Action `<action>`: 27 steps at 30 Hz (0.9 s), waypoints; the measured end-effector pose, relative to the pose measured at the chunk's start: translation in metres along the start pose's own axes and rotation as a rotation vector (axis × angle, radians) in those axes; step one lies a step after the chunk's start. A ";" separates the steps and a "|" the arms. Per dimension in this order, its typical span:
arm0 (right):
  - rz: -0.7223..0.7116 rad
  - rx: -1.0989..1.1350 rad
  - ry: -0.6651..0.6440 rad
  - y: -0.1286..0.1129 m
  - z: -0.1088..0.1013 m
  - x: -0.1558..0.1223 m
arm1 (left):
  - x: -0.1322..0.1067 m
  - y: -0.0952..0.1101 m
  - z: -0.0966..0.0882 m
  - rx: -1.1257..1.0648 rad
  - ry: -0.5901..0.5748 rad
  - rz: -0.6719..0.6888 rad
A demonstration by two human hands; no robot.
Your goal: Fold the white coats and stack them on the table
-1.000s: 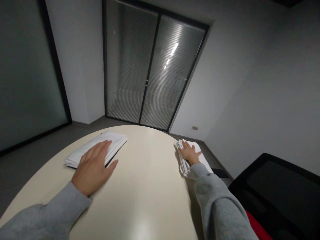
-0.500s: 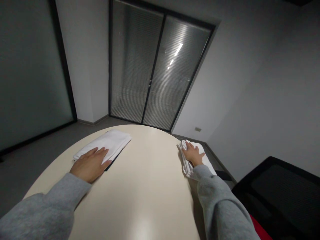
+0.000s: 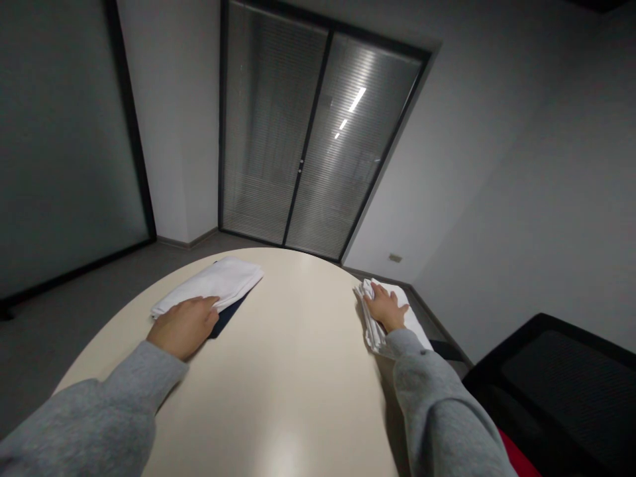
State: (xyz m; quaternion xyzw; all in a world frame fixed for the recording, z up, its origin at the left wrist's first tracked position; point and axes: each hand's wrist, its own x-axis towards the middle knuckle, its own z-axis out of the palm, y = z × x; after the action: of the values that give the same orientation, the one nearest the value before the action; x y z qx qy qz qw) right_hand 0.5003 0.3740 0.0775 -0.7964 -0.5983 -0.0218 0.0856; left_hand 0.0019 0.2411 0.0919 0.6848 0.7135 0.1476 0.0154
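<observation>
The left hand (image 3: 183,326) lies on the near end of a folded white cloth (image 3: 213,281). The cloth sits toward the far left of the pale round surface (image 3: 293,377), with a dark flat piece (image 3: 229,314) peeking out from under its near corner. The fingers bend down over the cloth's edge, but I cannot tell whether they pinch it or merely rest there (the light is dim).

The right hand (image 3: 386,310) is spread flat, fingers open, on a stack of white cloths (image 3: 371,334). That stack sits at the right rim and seems to overhang it a little, so the palm is likely steadying it.

A broad stretch of surface lies between the two piles, giving room to slide either one inward. A black chair (image 3: 561,384) stands close off the right rim. Past the far rim the floor runs to blind-covered glass doors (image 3: 318,146).
</observation>
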 end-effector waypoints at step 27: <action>-0.163 0.348 0.191 -0.028 -0.035 -0.047 | -0.007 0.021 -0.049 -0.152 0.707 0.009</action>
State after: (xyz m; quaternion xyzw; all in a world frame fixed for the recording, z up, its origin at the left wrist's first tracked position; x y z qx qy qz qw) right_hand 0.4624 0.3313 0.1091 -0.7130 -0.6445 -0.0005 0.2762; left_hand 0.0120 0.2255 0.1421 0.5913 0.6587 0.4282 -0.1820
